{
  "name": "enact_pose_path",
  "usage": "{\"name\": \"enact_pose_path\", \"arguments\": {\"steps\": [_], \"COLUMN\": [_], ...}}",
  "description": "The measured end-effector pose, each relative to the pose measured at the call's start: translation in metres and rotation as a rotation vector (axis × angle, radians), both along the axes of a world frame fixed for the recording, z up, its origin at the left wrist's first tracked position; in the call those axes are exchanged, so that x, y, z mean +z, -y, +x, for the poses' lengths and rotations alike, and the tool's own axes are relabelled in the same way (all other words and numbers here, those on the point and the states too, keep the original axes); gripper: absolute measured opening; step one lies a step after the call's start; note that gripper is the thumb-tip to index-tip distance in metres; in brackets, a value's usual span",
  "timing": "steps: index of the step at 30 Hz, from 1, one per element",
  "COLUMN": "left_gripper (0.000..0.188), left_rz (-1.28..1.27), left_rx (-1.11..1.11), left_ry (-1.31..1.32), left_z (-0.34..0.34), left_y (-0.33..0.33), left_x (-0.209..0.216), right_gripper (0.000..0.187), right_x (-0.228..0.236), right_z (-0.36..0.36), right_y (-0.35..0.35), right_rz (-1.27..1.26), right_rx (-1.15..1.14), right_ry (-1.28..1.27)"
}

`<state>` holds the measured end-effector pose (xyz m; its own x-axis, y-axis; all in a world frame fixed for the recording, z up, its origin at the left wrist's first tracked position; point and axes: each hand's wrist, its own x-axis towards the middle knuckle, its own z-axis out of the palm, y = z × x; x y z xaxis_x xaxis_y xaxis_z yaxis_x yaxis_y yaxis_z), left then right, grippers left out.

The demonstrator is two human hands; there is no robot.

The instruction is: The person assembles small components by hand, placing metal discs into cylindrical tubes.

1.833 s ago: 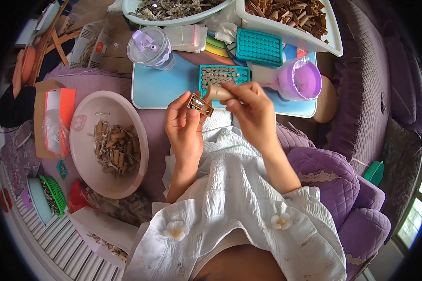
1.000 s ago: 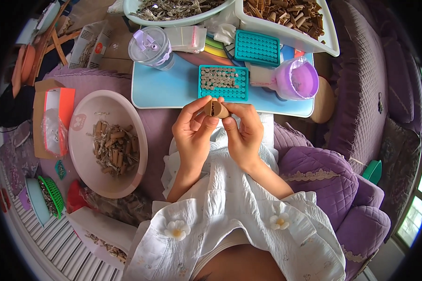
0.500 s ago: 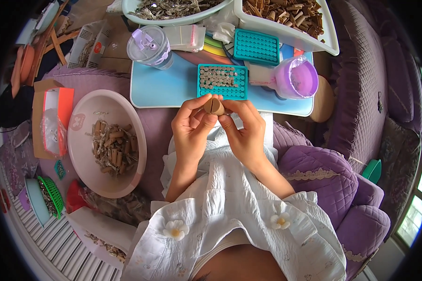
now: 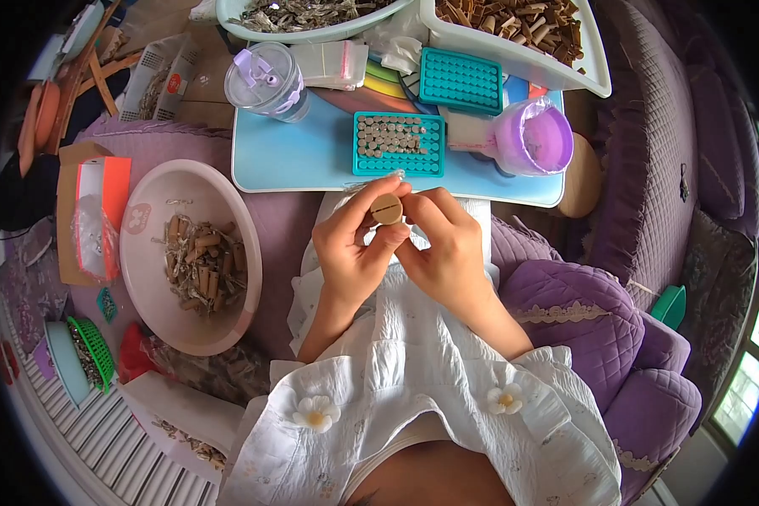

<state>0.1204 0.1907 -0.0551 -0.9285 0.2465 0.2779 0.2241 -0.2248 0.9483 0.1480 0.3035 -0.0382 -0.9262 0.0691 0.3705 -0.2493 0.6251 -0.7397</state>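
Note:
A short brown cylinder (image 4: pixel 386 209) with a dark slit across its round end is held between my two hands, above my lap. My left hand (image 4: pixel 354 232) pinches it from the left with thumb and fingers. From the other side, the fingers of my right hand (image 4: pixel 438 232) close on it. A bit of clear, shiny film (image 4: pixel 396 176) sticks up by my left fingertips. Just beyond my hands, a teal tray (image 4: pixel 435 160) with rows of round pockets stands on the table, many pockets filled with small grey discs (image 4: pixel 388 135).
The blue table (image 4: pixel 270 160) also bears a lidded tumbler (image 4: pixel 266 80), another teal tray (image 4: pixel 461 80) and a purple cup (image 4: pixel 535 139). To my left, a pink basin (image 4: pixel 135 270) holds brown tubes and film. Bins of brown pieces (image 4: pixel 523 25) and shiny strips (image 4: pixel 312 15) stand at the back.
The cylinder has turned in my fingers, so its slit, upright before, now runs nearly level. Clear film now shows above my left fingertips. Both hands stay close together.

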Motion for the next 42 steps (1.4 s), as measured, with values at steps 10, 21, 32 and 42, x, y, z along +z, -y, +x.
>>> {"name": "enact_pose_path", "arguments": {"steps": [10, 21, 32, 42], "left_gripper": [0.044, 0.042, 0.040, 0.035], "left_rz": [0.539, 0.810, 0.733, 0.630], "left_rx": [-0.208, -0.118, -0.259, -0.230], "left_ry": [0.258, 0.575, 0.795, 0.828], "left_z": [0.011, -0.011, -0.003, -0.006], "left_y": [-0.004, 0.007, -0.002, 0.000], "left_x": [0.003, -0.016, -0.023, -0.026], "right_gripper": [0.022, 0.012, 0.015, 0.015], "right_x": [-0.001, -0.004, -0.081, -0.071], "right_z": [-0.001, -0.006, -0.069, -0.071], "right_y": [0.009, -0.023, -0.197, -0.207], "right_rz": [0.011, -0.014, 0.647, 0.509], "right_rx": [0.120, 0.050, -0.443, -0.303], "right_ry": [-0.168, 0.092, 0.463, 0.470]}}
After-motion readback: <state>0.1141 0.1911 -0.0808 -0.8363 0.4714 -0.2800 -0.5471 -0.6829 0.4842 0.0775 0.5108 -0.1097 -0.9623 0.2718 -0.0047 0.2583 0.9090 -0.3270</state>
